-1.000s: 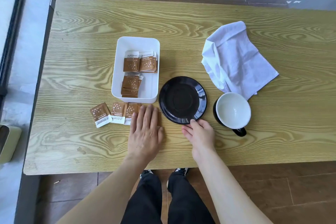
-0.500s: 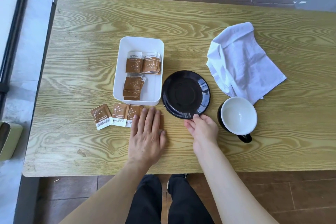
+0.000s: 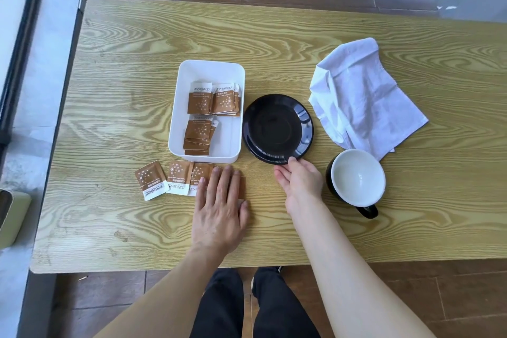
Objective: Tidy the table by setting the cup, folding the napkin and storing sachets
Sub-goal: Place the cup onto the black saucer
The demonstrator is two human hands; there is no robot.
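The bench (image 3: 274, 44) is seen lengthwise from left to right, with the task's things gathered in its middle and right part. The crumpled napkin (image 3: 362, 96) is spread at the far right, unfolded. The white tray (image 3: 211, 68) stands left of centre with its long axis running near to far, and sachets are already stacked inside it. The black saucer (image 3: 277, 129) lies just right of the tray, apparently touching its wall. The cup (image 3: 356, 177) stands upright and empty on the bench to the near right of the saucer, its handle turned toward the near edge.

The right hand (image 3: 300, 181) is placed between saucer and cup, its fingertips laid on the saucer's near rim in a loose, half-open pinch; nothing is lifted. The cup lies just to the right of this hand, so the setting of the cup onto the saucer is judged to fall to it. The left hand (image 3: 219, 214) is pressed flat and open on the bench, covering part of the loose sachets (image 3: 175, 177), which are laid in a left-to-right row near the tray.
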